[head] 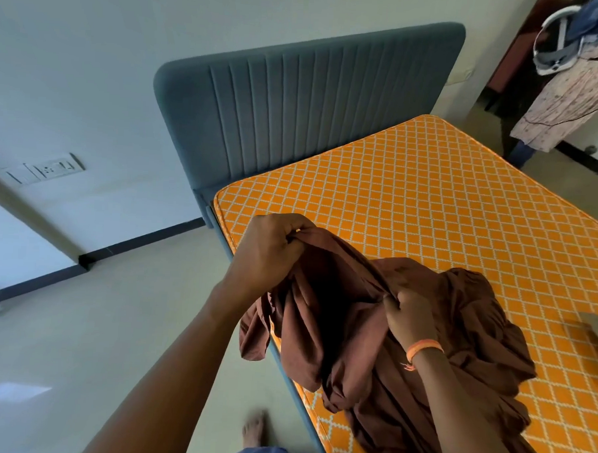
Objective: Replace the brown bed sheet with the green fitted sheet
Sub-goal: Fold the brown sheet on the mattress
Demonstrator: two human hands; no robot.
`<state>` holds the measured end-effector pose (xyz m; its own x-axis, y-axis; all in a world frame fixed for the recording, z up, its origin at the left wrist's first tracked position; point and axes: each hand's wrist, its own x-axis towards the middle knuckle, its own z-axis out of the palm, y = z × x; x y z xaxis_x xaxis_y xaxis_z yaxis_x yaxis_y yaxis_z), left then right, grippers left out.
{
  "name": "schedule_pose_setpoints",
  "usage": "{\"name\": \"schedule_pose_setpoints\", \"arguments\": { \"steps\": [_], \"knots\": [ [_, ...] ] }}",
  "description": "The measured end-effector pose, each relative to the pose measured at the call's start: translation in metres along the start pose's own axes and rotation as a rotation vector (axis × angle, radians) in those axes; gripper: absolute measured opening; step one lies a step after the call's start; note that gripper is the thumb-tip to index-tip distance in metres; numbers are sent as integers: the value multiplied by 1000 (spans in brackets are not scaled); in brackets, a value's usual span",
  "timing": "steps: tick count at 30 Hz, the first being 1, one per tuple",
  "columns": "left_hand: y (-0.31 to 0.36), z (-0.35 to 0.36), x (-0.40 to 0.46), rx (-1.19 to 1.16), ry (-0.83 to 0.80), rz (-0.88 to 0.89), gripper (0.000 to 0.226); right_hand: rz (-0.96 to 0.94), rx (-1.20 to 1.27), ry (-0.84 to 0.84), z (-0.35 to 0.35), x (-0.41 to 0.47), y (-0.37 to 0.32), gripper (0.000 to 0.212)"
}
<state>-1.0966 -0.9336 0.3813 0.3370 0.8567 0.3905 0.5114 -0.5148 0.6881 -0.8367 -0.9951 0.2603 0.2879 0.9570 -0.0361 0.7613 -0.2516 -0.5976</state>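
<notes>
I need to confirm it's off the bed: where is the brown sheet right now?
In the head view, the brown sheet is bunched low and centre-right, on the bare orange mattress at its left edge, gripped by the left hand and right hand.

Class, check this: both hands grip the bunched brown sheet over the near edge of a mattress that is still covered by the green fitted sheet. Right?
Not quite. Both the left hand and right hand grip the brown sheet, but the head view shows the mattress bare, orange with a white lattice pattern.

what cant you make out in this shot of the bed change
Head view only:
- Green fitted sheet: not in frame.
- Mattress foot end: cut off by the right edge.
- Brown sheet lower part: hidden by the right arm, cut by the bottom edge.
- Foot: motion-blurred.
</notes>
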Motion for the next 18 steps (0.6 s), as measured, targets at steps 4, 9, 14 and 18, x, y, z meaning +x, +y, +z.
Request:
{"name": "schedule_pose_setpoints", "arguments": {
  "steps": [4, 9, 14, 18],
  "knots": [
    [-17, -3, 1, 103, 50, -125, 19, -12, 276, -123, -17, 14, 4, 26],
    [-48, -11, 2, 268, 61, -354, 34, 96, 1027, -323, -70, 33, -9, 47],
    [-52, -5, 2, 258, 85, -435, 36, -13, 649, -352, -84, 39, -27, 37],
    [-50, -5, 4, 205, 151, -466, 33, -40, 133, -132, -71, 43, -13, 20]
  ]
}}
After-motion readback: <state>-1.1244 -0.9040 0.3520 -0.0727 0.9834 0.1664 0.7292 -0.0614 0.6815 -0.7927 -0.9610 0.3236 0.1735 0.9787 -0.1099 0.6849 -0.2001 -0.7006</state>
